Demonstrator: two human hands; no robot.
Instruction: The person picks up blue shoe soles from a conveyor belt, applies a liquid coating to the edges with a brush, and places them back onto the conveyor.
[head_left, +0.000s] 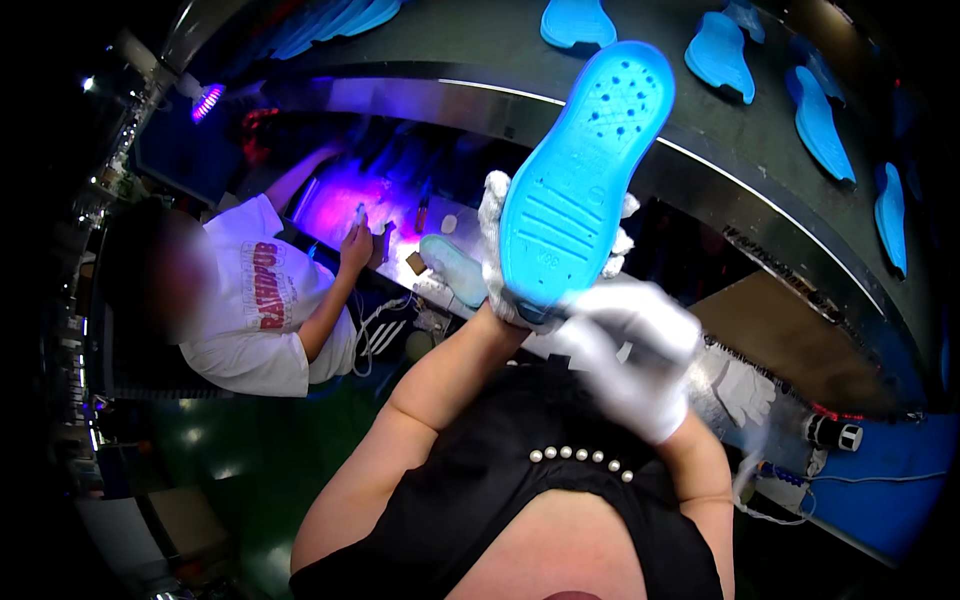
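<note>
A bright blue shoe sole is held up in front of me, its dotted, rounded end pointing away and its ridged end near my wrist. My left hand, in a white knit glove, grips it from beneath; fingers wrap round both side edges. Beside the sole's near end is my right hand, also white-gloved and smeared by motion. Its fingers look bent, but whether they pinch anything or touch the sole cannot be made out. Behind my left wrist, a pale greenish sole lies on the bench.
A dark conveyor with a metal rim curves across the far side, carrying several blue soles. At left, a co-worker works under purple light. White gloves and a brown board are at right.
</note>
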